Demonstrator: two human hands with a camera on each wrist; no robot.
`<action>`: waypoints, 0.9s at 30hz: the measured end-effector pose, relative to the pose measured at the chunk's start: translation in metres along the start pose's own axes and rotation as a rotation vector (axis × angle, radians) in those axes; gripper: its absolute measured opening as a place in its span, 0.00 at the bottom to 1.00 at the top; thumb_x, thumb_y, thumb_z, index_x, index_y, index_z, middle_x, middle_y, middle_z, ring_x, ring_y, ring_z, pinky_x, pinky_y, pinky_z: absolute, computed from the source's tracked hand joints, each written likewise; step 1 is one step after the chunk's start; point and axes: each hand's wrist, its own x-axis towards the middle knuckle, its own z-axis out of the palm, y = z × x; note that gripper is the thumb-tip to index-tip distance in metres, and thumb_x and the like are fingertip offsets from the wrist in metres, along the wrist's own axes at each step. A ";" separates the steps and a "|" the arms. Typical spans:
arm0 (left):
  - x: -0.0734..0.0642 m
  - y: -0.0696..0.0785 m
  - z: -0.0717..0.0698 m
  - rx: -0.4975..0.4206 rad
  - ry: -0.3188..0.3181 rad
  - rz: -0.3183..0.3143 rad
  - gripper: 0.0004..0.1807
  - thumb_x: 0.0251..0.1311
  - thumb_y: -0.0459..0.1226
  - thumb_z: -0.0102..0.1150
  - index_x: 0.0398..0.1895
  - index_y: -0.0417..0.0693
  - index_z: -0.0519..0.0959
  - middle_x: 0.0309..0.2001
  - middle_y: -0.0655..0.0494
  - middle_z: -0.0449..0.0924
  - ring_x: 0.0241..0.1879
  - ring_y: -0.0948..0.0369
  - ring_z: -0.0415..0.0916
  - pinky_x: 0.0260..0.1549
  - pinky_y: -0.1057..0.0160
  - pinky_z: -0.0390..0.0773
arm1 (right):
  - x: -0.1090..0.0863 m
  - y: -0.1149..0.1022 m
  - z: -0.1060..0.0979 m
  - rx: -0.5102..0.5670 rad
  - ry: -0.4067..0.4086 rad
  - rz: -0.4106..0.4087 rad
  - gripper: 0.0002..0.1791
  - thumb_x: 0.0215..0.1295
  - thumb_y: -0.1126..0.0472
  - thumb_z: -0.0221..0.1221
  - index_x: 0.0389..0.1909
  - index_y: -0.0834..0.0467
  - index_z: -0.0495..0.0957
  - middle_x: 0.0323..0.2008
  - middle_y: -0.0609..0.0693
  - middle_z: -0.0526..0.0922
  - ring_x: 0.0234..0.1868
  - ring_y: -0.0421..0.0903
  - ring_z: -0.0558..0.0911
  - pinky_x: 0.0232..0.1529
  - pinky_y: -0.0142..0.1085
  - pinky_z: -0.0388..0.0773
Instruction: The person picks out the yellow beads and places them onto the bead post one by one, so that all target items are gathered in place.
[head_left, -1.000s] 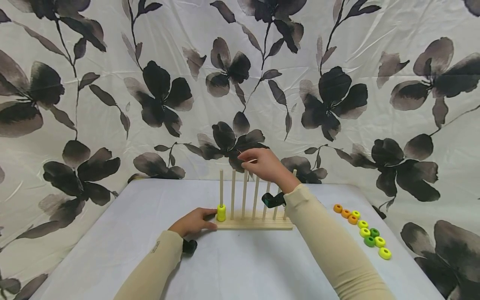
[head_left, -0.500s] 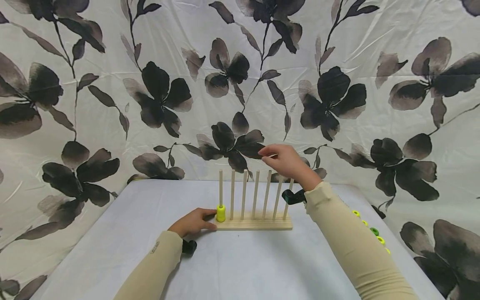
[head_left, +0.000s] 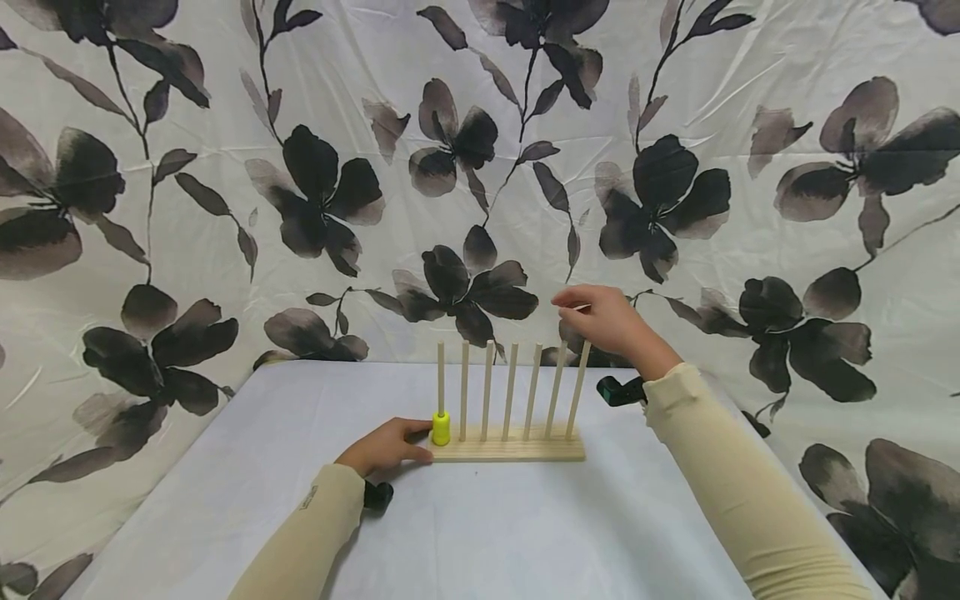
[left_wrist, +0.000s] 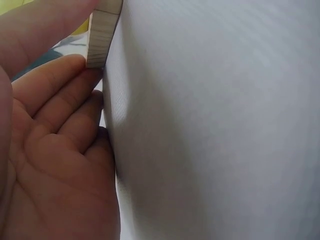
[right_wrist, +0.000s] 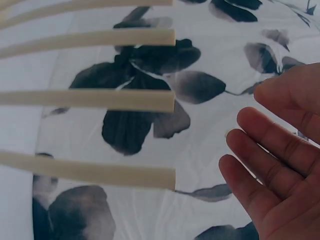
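On the white table (head_left: 487,537) we noted a grained wooden peg rack (head_left: 507,452), long axis left-to-right, slim rods (head_left: 511,392) upward; the left hand (head_left: 386,445), uncurled, touched its end; the right hand (head_left: 609,322) hovered empty, relaxed.

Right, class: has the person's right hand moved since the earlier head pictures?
Yes, to the right: in the head view, the right hand has gone from the middle of the wooden peg rack to its right-hand end.

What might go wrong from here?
The right hand is close to the tip of the rightmost peg; brushing it could jolt the wooden base.
The left hand touches only the base's left end, so a bump on the right might swing it.
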 end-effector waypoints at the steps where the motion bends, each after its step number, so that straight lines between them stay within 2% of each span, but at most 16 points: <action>1: 0.000 0.000 0.000 0.002 -0.001 0.001 0.42 0.46 0.51 0.74 0.67 0.55 0.71 0.70 0.50 0.67 0.72 0.45 0.58 0.69 0.38 0.57 | -0.001 0.002 -0.002 -0.003 0.004 0.002 0.16 0.72 0.56 0.53 0.56 0.56 0.79 0.56 0.56 0.80 0.55 0.55 0.81 0.56 0.49 0.79; 16: 0.000 0.001 0.000 -0.002 -0.004 -0.004 0.41 0.46 0.50 0.74 0.67 0.54 0.71 0.70 0.49 0.67 0.72 0.44 0.57 0.69 0.37 0.56 | -0.017 0.037 -0.016 -0.072 0.019 0.047 0.17 0.72 0.59 0.49 0.55 0.59 0.78 0.56 0.59 0.80 0.56 0.58 0.80 0.56 0.52 0.78; 20: 0.001 0.002 0.000 -0.006 -0.005 -0.012 0.41 0.46 0.50 0.74 0.67 0.55 0.71 0.70 0.50 0.67 0.72 0.45 0.57 0.69 0.37 0.56 | -0.023 0.050 -0.018 -0.111 0.015 0.087 0.17 0.72 0.58 0.49 0.55 0.58 0.79 0.55 0.59 0.80 0.54 0.58 0.80 0.53 0.53 0.79; 27: 0.002 0.000 0.000 -0.014 -0.010 -0.017 0.42 0.45 0.51 0.74 0.67 0.57 0.71 0.70 0.50 0.67 0.72 0.45 0.57 0.69 0.37 0.56 | -0.036 0.069 -0.027 -0.122 -0.005 0.152 0.18 0.73 0.59 0.48 0.57 0.59 0.77 0.58 0.61 0.78 0.57 0.61 0.78 0.53 0.56 0.78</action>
